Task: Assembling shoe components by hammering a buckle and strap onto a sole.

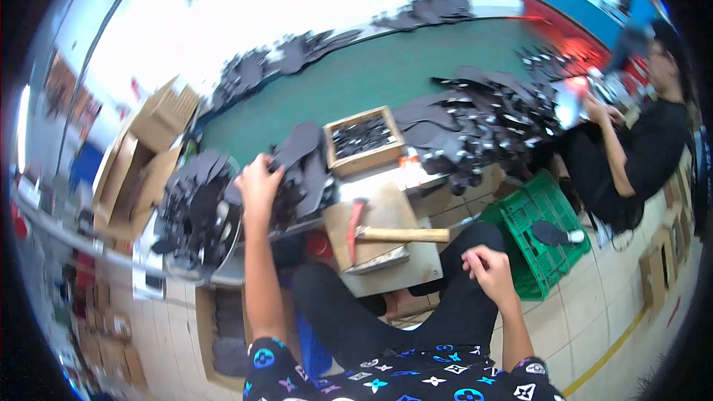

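Note:
My left hand [258, 184] reaches over the near edge of the green-topped bench, its thumb and fingers apart beside dark sole-shaped pieces [299, 150]. Whether it touches one is unclear. My right hand [488, 273] hovers above my right thigh with curled fingers; anything inside them is hidden. Between the hands, a hammer [401, 235] with a wooden handle and red head lies on a board-like block [386, 208] in front of me. A wooden box [364, 164] of small dark parts sits on the bench beyond it.
Dark soles heap on the bench's right [483, 119] and on a round stand [200, 215] at left. A green crate [538, 234] stands right, near a seated person [631, 141] in black. Cardboard boxes [141, 171] are at left. More soles line the far bench edge [297, 52].

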`<state>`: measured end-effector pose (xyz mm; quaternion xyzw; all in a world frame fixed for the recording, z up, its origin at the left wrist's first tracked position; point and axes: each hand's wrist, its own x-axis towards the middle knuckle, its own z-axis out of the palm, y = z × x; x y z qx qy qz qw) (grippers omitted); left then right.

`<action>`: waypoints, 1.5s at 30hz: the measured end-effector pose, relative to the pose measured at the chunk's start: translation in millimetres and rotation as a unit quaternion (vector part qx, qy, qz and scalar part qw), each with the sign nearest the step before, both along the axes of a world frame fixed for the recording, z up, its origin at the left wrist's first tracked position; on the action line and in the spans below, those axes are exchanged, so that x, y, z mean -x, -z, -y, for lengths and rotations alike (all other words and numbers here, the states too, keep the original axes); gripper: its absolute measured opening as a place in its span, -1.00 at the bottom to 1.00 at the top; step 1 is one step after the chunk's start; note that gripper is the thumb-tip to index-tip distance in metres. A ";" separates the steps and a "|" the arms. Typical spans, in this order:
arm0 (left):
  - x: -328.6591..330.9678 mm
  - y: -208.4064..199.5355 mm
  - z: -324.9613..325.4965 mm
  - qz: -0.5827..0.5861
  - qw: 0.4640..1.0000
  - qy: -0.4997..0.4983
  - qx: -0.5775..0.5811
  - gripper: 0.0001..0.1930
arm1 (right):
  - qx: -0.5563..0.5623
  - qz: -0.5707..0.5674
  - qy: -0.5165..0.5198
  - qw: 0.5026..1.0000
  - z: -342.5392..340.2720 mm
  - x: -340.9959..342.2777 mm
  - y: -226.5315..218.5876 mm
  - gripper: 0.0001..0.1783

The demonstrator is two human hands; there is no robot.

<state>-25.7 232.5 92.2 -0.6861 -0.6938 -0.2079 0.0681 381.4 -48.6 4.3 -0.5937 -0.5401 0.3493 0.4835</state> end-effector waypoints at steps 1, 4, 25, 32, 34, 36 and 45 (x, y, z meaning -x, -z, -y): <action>-1.3 -5.5 1.7 0.017 0.999 0.011 0.037 -0.59 | -0.039 0.021 0.027 0.999 -11.5 -8.0 -4.6 -0.83; 1.5 -8.3 6.6 0.015 0.998 0.051 0.031 -0.58 | -0.168 0.119 0.170 0.964 -63.5 -37.4 -44.4 -0.85; -58.8 -76.8 116.9 0.001 0.979 0.163 -0.125 -0.45 | -0.110 0.378 0.233 0.889 -278.2 -79.6 -142.5 -0.59; -124.5 -92.8 138.6 0.096 0.943 0.281 -0.149 -0.10 | -0.084 -0.261 -0.085 0.958 -192.1 4.9 -218.8 -0.73; -144.0 -85.1 138.9 0.086 0.920 0.341 -0.171 0.04 | -0.096 -0.293 -0.199 0.930 -158.3 56.0 -203.8 -0.69; -151.3 -73.9 138.7 0.095 0.887 0.398 -0.213 -0.21 | -0.009 -0.409 -0.311 0.857 -116.1 91.2 -195.0 -0.66; -119.5 -36.5 177.8 0.554 0.795 0.245 -0.006 -0.59 | -0.127 0.399 -0.047 0.907 -94.6 80.1 11.5 -0.32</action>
